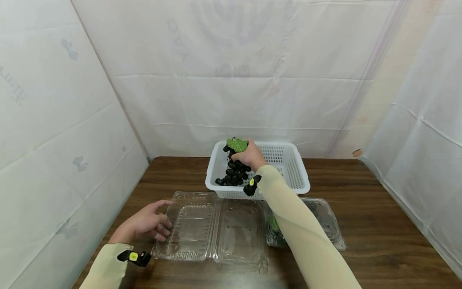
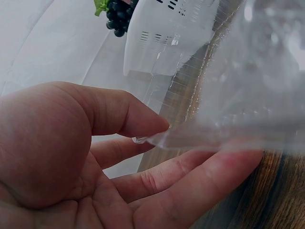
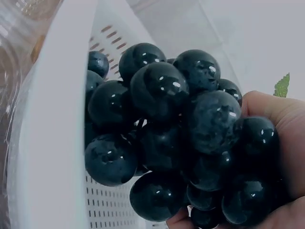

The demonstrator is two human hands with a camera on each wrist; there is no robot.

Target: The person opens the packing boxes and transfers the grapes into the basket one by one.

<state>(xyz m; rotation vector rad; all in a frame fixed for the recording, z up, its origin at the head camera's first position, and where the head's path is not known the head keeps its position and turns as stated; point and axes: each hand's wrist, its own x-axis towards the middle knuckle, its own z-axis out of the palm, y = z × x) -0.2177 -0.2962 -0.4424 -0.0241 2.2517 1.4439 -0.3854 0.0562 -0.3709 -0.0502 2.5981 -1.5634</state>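
Note:
My right hand grips a bunch of black grapes by its upper part, just below a green leaf. The bunch hangs inside the left end of a white slotted basket; in the right wrist view the grapes are close beside the basket wall. An opened clear plastic clamshell box lies flat in front of the basket. At its left edge, my left hand pinches the thin rim, thumb above and fingers below.
Right of the open box, a closed clear clamshell with dark fruit and a green leaf inside is partly hidden under my right forearm. The brown wood-grain table is bordered by white sheeting at the back and sides.

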